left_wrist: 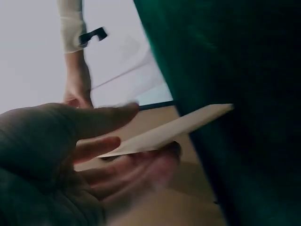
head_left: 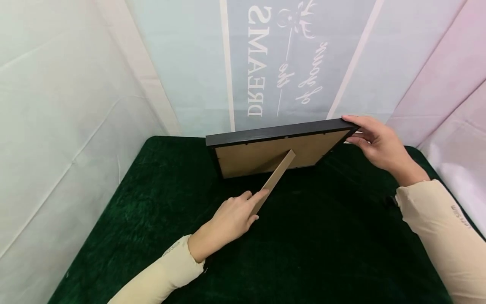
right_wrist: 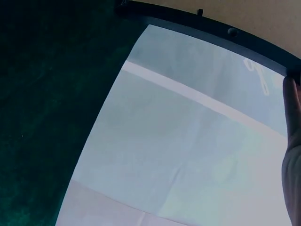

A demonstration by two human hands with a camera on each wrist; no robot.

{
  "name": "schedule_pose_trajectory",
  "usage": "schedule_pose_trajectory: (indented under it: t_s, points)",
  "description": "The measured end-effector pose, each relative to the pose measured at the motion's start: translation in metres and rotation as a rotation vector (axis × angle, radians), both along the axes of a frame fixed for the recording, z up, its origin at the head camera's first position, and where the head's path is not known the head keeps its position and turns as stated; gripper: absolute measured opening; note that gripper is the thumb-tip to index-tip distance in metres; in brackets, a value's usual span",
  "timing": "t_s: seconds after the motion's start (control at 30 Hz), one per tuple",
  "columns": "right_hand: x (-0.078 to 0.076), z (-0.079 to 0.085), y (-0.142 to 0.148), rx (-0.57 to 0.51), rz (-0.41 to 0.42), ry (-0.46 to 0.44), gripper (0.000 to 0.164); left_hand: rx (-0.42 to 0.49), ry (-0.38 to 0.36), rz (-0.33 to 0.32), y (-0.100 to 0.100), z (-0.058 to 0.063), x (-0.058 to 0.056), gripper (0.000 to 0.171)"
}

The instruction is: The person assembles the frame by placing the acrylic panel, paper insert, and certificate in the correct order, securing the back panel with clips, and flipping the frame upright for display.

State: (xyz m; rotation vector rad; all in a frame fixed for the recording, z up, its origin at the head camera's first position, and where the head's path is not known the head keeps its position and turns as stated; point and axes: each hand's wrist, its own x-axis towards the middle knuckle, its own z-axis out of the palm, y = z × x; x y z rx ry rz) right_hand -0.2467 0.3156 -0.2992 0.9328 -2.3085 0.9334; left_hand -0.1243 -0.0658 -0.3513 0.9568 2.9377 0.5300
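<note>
A black-edged picture frame leans with its brown backing board facing me in the head view. A flat easel leg juts from the backing towards me. My left hand is at the leg's near end, its index finger extended along it. In the left wrist view the leg passes between the thumb and the loosely spread fingers, with a gap below the thumb. My right hand grips the frame's upper right corner. The right wrist view shows only part of that hand at the border.
Dark green plush cloth covers the table under the frame. Behind it hangs a pale blue backdrop with mirrored white lettering. White fabric hangs at the left and pinkish fabric at the right. Small metal tabs line the frame's back edge.
</note>
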Motion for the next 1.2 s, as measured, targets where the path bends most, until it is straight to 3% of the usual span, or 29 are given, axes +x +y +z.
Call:
schedule_pose_trajectory:
  t_s: [0.2,0.33,0.43,0.57,0.7,0.87,1.2]
  points:
    - [-0.001,-0.003,0.001,-0.079,0.054,0.018,0.066,0.066,0.038,-0.035,-0.002,-0.012,-0.008,0.09]
    - [0.007,-0.003,0.003,-0.127,0.087,0.01,0.054,0.09,0.098,-0.029,-0.006,-0.015,-0.012,0.097]
    - [0.015,-0.004,0.002,-0.168,0.11,0.011,0.053,0.101,0.13,0.011,-0.012,-0.016,-0.017,0.091]
    - [0.027,-0.004,-0.004,-0.218,0.133,0.066,0.055,0.146,0.1,0.057,-0.021,-0.017,-0.025,0.075]
    - [0.043,-0.001,-0.014,-0.221,0.115,0.144,0.045,0.182,0.072,0.073,-0.031,-0.016,-0.037,0.064]
    - [0.062,0.004,-0.026,-0.215,0.102,0.173,0.032,0.166,0.105,0.09,-0.043,-0.015,-0.053,0.061]
    - [0.087,0.003,-0.044,-0.252,0.16,0.198,0.05,0.14,0.171,0.068,-0.06,-0.023,-0.067,0.057]
